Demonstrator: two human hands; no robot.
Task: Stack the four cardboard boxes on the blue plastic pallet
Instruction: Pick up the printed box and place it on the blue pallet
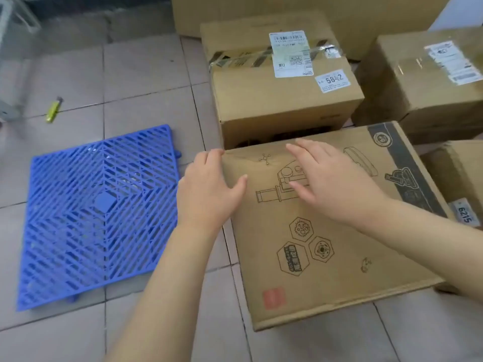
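Observation:
A blue plastic pallet (99, 215) with a lattice top lies flat on the tiled floor at the left, nothing on it. To its right lies a wide flat cardboard box (337, 246) printed with line drawings. My left hand (209, 189) wraps the box's far left corner, thumb on top and fingers over the edge. My right hand (329, 176) rests flat on the box's top, fingers spread. Behind it stands a taller box (277, 100) with a white label and "5842". A third box (423, 82) stands at the right, and a fourth box (460, 173) shows partly at the right edge.
A large cardboard carton (261, 11) stands against the back. A small yellow-green lighter-like object (53, 109) lies on the tiles beyond the pallet. Grey tiled floor (146, 74) stretches between the pallet and the back wall.

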